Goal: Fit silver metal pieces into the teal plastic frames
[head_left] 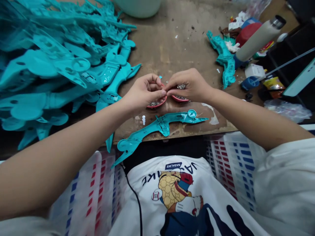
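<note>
My left hand (144,91) and my right hand (189,85) meet fingertip to fingertip over the wooden table (172,49), pinching something tiny that I cannot make out. Beneath them sit two shallow red dishes (154,105) (180,98) holding small metal parts. A long teal plastic part (159,126) lies flat just in front of the hands, near the table's front edge. A small white peg (143,120) stands beside it.
A big heap of teal plastic parts (54,65) fills the left of the table. At the right are another teal part (225,60), a beige cylinder (261,37), tape and clutter. A pale tub (139,7) stands at the back. Striped woven bags (231,160) flank my lap.
</note>
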The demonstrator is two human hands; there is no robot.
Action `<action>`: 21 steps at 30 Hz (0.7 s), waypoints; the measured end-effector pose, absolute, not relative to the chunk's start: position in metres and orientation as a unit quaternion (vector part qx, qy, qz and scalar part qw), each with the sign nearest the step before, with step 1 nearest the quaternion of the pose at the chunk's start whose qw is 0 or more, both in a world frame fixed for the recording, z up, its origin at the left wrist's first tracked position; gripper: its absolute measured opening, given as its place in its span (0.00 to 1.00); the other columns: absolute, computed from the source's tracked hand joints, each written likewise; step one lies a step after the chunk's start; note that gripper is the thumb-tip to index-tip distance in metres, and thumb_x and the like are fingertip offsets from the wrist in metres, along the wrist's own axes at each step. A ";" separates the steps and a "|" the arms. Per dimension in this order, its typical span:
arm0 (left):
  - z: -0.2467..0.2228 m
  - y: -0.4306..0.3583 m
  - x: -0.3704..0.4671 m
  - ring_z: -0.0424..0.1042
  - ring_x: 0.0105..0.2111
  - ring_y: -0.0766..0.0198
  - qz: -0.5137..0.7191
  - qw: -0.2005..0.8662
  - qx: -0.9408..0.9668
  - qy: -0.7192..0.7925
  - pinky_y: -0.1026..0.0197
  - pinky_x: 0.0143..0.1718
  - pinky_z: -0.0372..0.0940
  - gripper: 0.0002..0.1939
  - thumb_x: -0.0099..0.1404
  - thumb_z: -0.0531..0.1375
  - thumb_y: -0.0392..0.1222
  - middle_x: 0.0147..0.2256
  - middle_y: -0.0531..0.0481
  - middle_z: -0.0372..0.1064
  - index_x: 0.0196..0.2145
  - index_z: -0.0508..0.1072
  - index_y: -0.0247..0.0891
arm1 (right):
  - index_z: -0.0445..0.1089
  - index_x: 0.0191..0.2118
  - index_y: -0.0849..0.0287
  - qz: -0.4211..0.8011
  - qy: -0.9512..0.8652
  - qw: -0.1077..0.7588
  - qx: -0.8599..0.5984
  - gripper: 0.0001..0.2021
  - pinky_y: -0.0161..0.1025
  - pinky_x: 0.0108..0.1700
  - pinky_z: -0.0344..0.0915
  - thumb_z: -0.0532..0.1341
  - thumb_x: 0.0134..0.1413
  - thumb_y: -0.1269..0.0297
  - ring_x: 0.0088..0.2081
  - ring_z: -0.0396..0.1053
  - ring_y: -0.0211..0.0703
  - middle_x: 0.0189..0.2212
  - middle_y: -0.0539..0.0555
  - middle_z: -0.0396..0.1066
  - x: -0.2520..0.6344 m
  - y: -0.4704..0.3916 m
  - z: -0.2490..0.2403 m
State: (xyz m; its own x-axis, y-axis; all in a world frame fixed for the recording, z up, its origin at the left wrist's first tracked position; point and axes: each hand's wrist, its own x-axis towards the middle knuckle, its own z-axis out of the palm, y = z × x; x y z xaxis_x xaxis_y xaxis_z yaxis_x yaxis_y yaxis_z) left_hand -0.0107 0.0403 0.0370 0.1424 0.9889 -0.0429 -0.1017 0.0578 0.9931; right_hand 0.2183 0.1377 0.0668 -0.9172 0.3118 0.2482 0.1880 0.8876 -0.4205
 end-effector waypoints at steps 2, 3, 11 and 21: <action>0.038 0.034 -0.003 0.82 0.32 0.62 0.441 0.567 0.511 0.472 0.58 0.40 0.80 0.19 0.68 0.78 0.42 0.36 0.52 0.81 0.43 0.71 0.42 | 0.85 0.57 0.59 0.200 -0.961 0.098 -0.164 0.18 0.46 0.55 0.71 0.60 0.88 0.55 0.51 0.80 0.54 0.50 0.61 0.84 0.228 0.130 0.074; 0.039 0.030 0.001 0.83 0.33 0.61 0.411 0.550 0.541 0.486 0.57 0.41 0.80 0.15 0.71 0.76 0.44 0.36 0.51 0.81 0.44 0.72 0.42 | 0.85 0.58 0.59 0.199 -0.961 0.067 -0.181 0.19 0.45 0.55 0.71 0.58 0.89 0.55 0.51 0.80 0.55 0.50 0.61 0.84 0.233 0.127 0.076; 0.014 -0.015 0.023 0.71 0.76 0.33 -0.021 0.174 0.890 0.421 0.36 0.78 0.68 0.29 0.78 0.69 0.48 0.76 0.21 0.67 0.69 0.77 0.28 | 0.85 0.59 0.63 0.180 -0.967 -0.114 -0.138 0.16 0.45 0.54 0.68 0.59 0.82 0.68 0.51 0.79 0.54 0.50 0.63 0.84 0.258 0.125 0.039; -0.006 -0.007 0.015 0.61 0.83 0.38 -0.010 0.225 0.912 0.342 0.38 0.85 0.60 0.28 0.82 0.61 0.41 0.81 0.24 0.60 0.75 0.76 0.31 | 0.86 0.57 0.64 0.164 -0.971 -0.174 -0.012 0.19 0.45 0.50 0.66 0.56 0.82 0.74 0.47 0.78 0.52 0.51 0.62 0.81 0.253 0.118 0.029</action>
